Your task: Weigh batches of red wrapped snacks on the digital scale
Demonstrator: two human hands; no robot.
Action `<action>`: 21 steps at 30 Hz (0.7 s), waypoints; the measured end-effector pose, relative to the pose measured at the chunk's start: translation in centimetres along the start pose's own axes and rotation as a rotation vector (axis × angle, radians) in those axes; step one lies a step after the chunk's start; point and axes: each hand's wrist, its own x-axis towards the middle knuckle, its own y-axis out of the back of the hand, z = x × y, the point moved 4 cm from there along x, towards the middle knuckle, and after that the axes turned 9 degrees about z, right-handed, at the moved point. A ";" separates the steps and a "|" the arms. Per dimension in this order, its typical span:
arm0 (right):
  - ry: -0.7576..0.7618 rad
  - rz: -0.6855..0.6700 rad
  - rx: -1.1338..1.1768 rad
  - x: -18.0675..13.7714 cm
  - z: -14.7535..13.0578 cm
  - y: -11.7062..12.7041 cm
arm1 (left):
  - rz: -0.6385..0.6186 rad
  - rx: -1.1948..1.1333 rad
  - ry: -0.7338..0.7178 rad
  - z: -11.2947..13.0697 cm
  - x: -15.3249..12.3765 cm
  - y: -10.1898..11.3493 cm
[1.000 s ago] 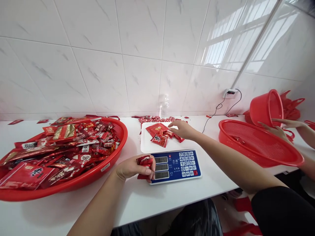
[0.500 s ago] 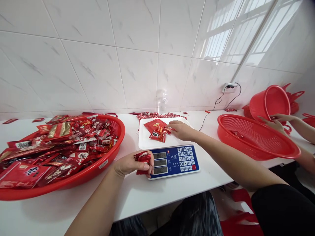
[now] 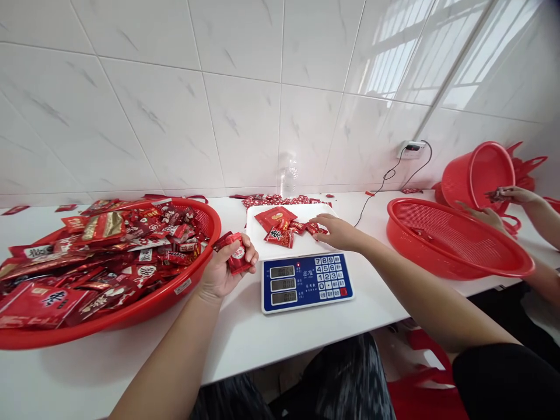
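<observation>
My left hand [image 3: 227, 268] is closed around small red snack packets [image 3: 238, 256], held in front of the scale between the basket and the keypad. My right hand [image 3: 336, 232] reaches over the scale's white pan [image 3: 258, 248], fingers stretched out at a small red packet [image 3: 314, 228] lying there. Beside that packet are a larger flat red packet [image 3: 273, 217] and a red packet with a black character [image 3: 280, 236]. The digital scale [image 3: 308, 283] has a blue front with displays and keys. At left, a red basket [image 3: 212, 245] is heaped with red snack packets [image 3: 131, 251].
A red oval basket [image 3: 459, 268] with a few packets stands at right. Beyond it, another person's hands [image 3: 516, 195] work by a tilted red basket [image 3: 464, 175]. A clear bottle [image 3: 289, 178] and patterned red packets [image 3: 271, 201] line the wall. A black cable [image 3: 385, 181] runs to a socket.
My left hand has drawn left and up from the scale, still holding its packets. My right hand has shifted slightly right, and a small packet now lies separate at its fingertips.
</observation>
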 end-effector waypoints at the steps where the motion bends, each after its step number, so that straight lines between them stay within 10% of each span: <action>1: -0.001 -0.005 0.002 0.0 -0.1 0.1 | 0.001 -0.007 -0.007 0.1 0.0 0.1; 16: 0.025 0.001 -0.037 0.8 0.3 -1.2 | -0.031 -0.002 -0.051 0.2 -0.1 0.1; 21: 0.024 0.225 -0.052 0.7 -0.4 1.4 | -0.027 0.047 -0.038 0.0 -0.4 -0.6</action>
